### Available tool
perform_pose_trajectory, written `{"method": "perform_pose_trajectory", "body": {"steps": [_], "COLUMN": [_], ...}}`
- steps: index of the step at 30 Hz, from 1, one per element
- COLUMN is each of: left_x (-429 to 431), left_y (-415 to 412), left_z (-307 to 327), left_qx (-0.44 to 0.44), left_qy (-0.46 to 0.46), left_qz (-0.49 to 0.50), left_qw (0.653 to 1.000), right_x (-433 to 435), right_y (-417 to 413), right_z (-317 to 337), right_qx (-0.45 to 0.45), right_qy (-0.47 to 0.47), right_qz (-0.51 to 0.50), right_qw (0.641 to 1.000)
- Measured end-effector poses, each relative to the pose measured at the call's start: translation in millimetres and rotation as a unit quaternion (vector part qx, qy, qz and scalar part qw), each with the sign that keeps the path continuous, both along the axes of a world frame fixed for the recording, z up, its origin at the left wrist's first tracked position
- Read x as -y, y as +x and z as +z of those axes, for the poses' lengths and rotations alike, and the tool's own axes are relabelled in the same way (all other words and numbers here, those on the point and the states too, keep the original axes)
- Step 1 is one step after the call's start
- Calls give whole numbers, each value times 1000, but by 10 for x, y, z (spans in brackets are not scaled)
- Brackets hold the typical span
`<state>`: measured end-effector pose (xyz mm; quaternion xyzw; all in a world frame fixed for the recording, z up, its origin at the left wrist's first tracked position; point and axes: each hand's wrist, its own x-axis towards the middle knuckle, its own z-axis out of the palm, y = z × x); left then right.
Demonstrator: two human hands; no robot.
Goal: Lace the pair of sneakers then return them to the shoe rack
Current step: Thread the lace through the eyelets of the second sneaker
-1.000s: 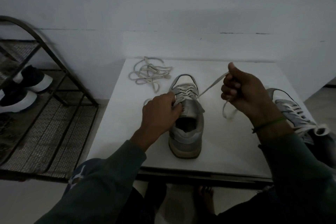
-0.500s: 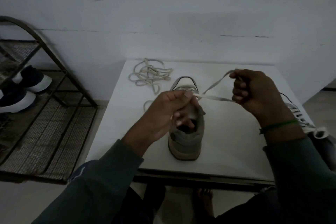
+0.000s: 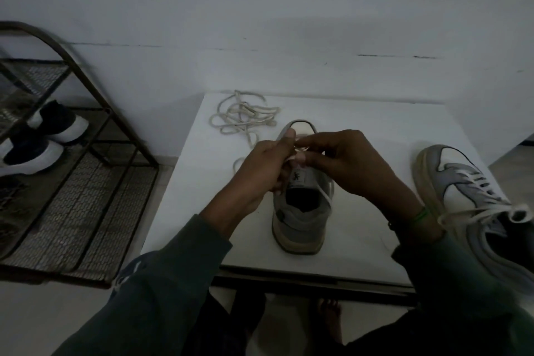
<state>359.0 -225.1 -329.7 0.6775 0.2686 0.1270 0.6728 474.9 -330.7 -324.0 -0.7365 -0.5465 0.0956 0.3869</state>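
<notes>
Standing mid-way on the bench (image 3: 375,130), toe to the far edge, the grey sneaker (image 3: 300,217) is noted. Its lace (image 3: 302,150) is pinched over the tongue by the curled left grip (image 3: 260,170) and right grip (image 3: 349,165). The second sneaker (image 3: 450,182) is at the right edge.

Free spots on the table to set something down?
Table: bare at back right, between the wall and the right sneaker; bare at front left, between its edge and the centre sneaker. Crowded: loose lace back left, left hand and right hand over the centre sneaker.
</notes>
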Motion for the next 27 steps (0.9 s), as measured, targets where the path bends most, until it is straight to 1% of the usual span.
{"method": "perform_pose_trajectory", "body": {"steps": [3, 5, 7, 9, 11, 13, 15, 17, 18, 20, 23, 24, 25, 27], "left_x": [6, 19, 19, -5, -50, -118, -198, -269, -286, -276, -241, -249, -272, -319], "left_y": [9, 17, 20, 30, 38, 36, 12, -28, -52, -75, -61, -56, -56, -66], "left_z": [-6, -29, -73, -107, -125, -145, -207, -284, -315, -366, -406, -408, -407, -389], "left_qx": [4, -9, -25, -23, 4, 31, 27, 3, -9, -35, -69, -66, -59, -59], "left_qy": [78, 112, 105, 82, 68, 75, 134, 241, 288, 343, 404, 393, 352, 236], "left_qz": [15, 20, 8, 12, 40, 68, 97, 102, 89, 46, -5, -11, -15, -18], "left_qw": [997, 993, 994, 996, 997, 994, 986, 965, 954, 937, 912, 917, 934, 970], "right_x": [-36, -74, -90, -71, -35, -16, -15, -24, -29, -31, -51, -56, -62, -73], "right_y": [-68, -74, -50, -19, 20, 54, 94, 122, 129, 125, 78, 65, 56, 35], "right_z": [-23, -55, -67, -40, -20, -45, -91, -115, -125, -140, -166, -180, -187, -205], "right_qx": [-32, -17, 8, 31, 53, 66, 54, 2, -26, -60, -59, -43, -21, 25], "right_qy": [3, -2, -6, -23, -71, -116, -121, -94, -80, -62, -57, -62, -65, -66], "right_qz": [7, -14, -27, -32, -15, 0, -22, -47, -55, -68, -74, -78, -83, -93], "right_qw": [999, 1000, 1000, 999, 996, 991, 991, 994, 995, 994, 994, 994, 994, 993]}}
